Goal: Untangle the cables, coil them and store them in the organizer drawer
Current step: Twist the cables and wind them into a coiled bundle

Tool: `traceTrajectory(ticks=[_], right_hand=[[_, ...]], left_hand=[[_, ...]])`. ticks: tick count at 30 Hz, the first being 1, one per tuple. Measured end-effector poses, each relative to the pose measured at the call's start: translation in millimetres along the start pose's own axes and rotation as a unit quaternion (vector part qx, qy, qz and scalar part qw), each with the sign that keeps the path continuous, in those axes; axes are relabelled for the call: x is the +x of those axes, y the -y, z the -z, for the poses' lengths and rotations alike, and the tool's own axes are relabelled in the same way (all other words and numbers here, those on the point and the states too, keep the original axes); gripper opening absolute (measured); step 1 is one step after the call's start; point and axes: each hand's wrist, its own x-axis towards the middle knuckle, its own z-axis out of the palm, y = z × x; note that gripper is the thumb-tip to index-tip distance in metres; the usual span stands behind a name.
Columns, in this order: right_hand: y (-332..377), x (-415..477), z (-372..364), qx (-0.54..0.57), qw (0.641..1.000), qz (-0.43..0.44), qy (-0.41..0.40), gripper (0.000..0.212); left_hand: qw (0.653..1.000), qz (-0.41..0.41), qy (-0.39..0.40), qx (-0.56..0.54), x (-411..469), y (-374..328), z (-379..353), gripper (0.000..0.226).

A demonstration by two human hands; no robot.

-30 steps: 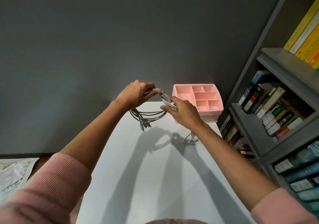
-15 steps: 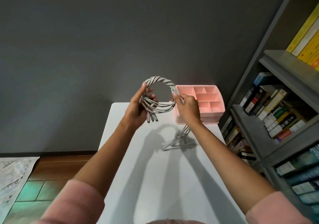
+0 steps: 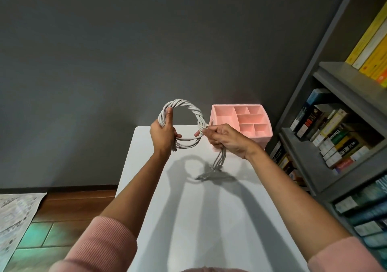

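**COILING NEARLY COMPLETE; STORAGE PENDING**

Status: The cables are gathered into one cable coil (image 3: 188,109), a twisted grey ring held upright at the centre of the frame. Most of the length appears wound. The loose ends (image 3: 217,162) are not yet wound in: they hang from the lower right of the ring and trail onto the white table (image 3: 188,219). The pink organizer (image 3: 214,116) stands just right of the ring at the table's far edge. Its visible compartments hold no cable, so storage is judged not yet done. Remaining steps, by estimate: wind in or tuck the ends, then place the coil in the organizer.

Hand positions: The left hand (image 3: 162,134) grips the ring's left side, its fingers curled around the strands at the lower left and its thumb (image 3: 169,115) lying upward along the ring. The right hand (image 3: 226,138) pinches the ring's right side between its fingertips, and the loose ends drop out beneath its palm.
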Motion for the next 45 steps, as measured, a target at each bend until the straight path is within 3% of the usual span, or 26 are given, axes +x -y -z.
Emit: traceTrajectory(ticks=[3,5,9,11,13,16,18,20,23,26,28,30,33,36,40,43,45], right_hand=[[-3.2,-4.1,1.1,0.056,0.996,-0.001,0.065,0.034],[-5.8,-4.1,-2.3,0.065,0.996,0.020,0.049,0.027],[-9.1,-3.0,-11.8,0.049,0.998,0.042,-0.017,0.042],[-9.4,-2.9,-11.0,0.049,0.997,0.031,-0.050,0.035],[-10.1,-1.1,-8.3,0.026,0.997,0.012,-0.075,0.028],[-11.9,3.4,-5.7,-0.029,0.994,-0.002,-0.107,0.029],[-11.4,4.8,-4.2,-0.056,0.992,-0.001,-0.117,0.029],[-8.6,4.7,-2.8,-0.075,0.991,0.005,-0.108,0.025],[-2.7,5.5,-2.0,-0.103,0.991,0.009,-0.083,0.023],[6.4,4.0,-1.6,-0.126,0.990,0.019,-0.057,0.027],[10.9,0.5,1.6,-0.134,0.989,0.024,-0.050,0.031],[13.1,-2.7,4.7,-0.138,0.989,0.025,-0.041,0.043],[16.3,-4.9,7.1,-0.098,0.993,0.033,-0.050,0.032],[14.4,-7.3,20.0,-0.053,0.995,0.035,-0.074,0.023],[-13.2,-18.4,38.7,0.000,0.995,0.006,-0.103,0.008],[-33.7,-17.2,34.4,-0.032,0.991,-0.027,-0.126,0.015],[-49.7,-14.9,33.1,-0.073,0.981,-0.056,-0.169,0.016]], left_hand=[[1.000,0.003,0.023,0.005,6.7,4.7,1.3,0.052],[0.998,0.044,0.045,-0.002,8.1,6.2,1.3,0.055],[0.976,0.169,0.102,-0.092,4.0,8.2,3.8,0.053],[0.974,0.179,0.107,-0.085,3.7,12.0,7.8,0.047],[0.981,0.144,0.094,-0.086,3.8,18.0,9.5,0.046],[0.998,-0.040,0.016,0.049,5.7,21.7,12.0,0.083],[0.961,-0.210,-0.014,0.179,9.7,11.1,15.4,0.098],[0.904,-0.327,0.040,0.273,18.5,-6.4,17.1,0.097],[0.810,-0.397,0.185,0.389,28.2,-29.6,13.4,0.090],[0.696,-0.451,0.276,0.486,34.3,-39.9,6.2,0.076],[0.664,-0.415,0.366,0.503,39.0,-42.4,4.0,0.064],[0.693,-0.344,0.448,0.448,40.0,-41.3,3.2,0.054],[0.729,-0.353,0.398,0.432,31.6,-34.6,1.3,0.048],[0.730,-0.428,0.312,0.432,24.2,-31.3,1.0,0.049],[0.727,-0.468,0.248,0.436,26.5,-34.7,12.4,0.055],[0.701,-0.488,0.243,0.460,21.0,-30.0,12.3,0.052],[0.710,-0.479,0.236,0.459,18.0,-30.1,11.0,0.047]])
